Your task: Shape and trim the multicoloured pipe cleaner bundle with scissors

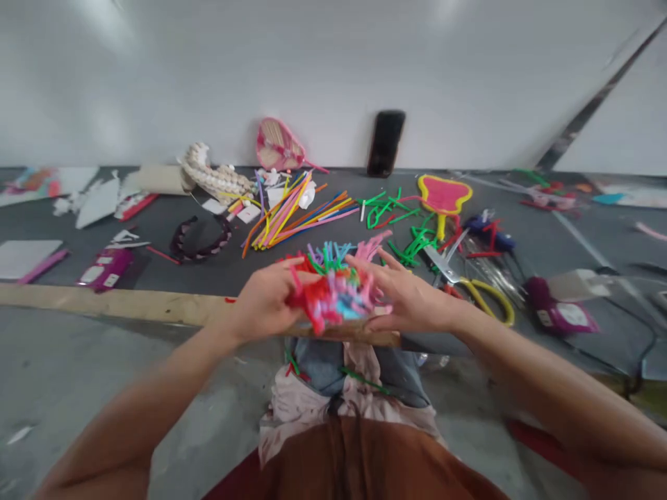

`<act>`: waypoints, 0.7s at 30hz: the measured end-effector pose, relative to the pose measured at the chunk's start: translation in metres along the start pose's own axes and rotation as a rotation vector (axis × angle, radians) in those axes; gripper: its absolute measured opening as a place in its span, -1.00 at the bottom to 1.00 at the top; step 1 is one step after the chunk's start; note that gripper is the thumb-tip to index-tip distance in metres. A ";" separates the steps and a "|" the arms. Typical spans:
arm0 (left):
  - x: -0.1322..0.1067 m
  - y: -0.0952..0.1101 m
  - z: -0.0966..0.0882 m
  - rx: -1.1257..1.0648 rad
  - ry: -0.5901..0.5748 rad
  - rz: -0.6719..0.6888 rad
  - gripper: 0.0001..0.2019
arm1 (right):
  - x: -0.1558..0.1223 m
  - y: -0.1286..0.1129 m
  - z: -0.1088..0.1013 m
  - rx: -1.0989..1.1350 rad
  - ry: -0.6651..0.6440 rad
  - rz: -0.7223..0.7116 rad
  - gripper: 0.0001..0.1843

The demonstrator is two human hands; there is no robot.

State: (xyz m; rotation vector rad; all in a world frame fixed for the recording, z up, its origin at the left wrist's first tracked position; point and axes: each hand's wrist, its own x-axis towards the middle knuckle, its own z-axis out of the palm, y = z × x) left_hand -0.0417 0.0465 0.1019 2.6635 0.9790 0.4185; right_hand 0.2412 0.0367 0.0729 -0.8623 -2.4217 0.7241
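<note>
Above the table's front edge, a blurred bunch of short pipe cleaners (pixel 338 295) in red, pink, purple, green and blue is held between both hands. My left hand (pixel 267 295) is closed on its left side, with thumb and fingers pressing the red part. On the other side my right hand (pixel 411 292) has its fingers curved round the pink ends. Just beyond lies a pile of long coloured pipe cleaners (pixel 292 222). Green bent pieces (pixel 414 246) lie close to my right hand, beside scissors (pixel 484 298) with yellow handles.
A dark phone (pixel 385 144) leans against the white wall. Nearby are a pink racket-shaped piece (pixel 280 144), a pink and yellow one (pixel 445 194), a dark braided headband (pixel 201 239) and a white beaded piece (pixel 216 173). Purple packets (pixel 107 267) and a cable (pixel 643 333) lie toward the sides.
</note>
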 end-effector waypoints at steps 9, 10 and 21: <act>0.082 0.000 -0.076 -1.225 0.034 -0.571 -0.49 | 0.014 -0.032 -0.020 1.222 0.271 0.385 -0.62; 0.080 -0.004 -0.073 -1.264 0.013 -0.578 -0.43 | 0.011 -0.033 -0.012 1.312 0.338 0.394 -0.62; 0.085 -0.009 -0.028 -1.118 -0.468 -0.445 -0.41 | -0.015 -0.035 0.041 1.643 0.590 0.543 -0.61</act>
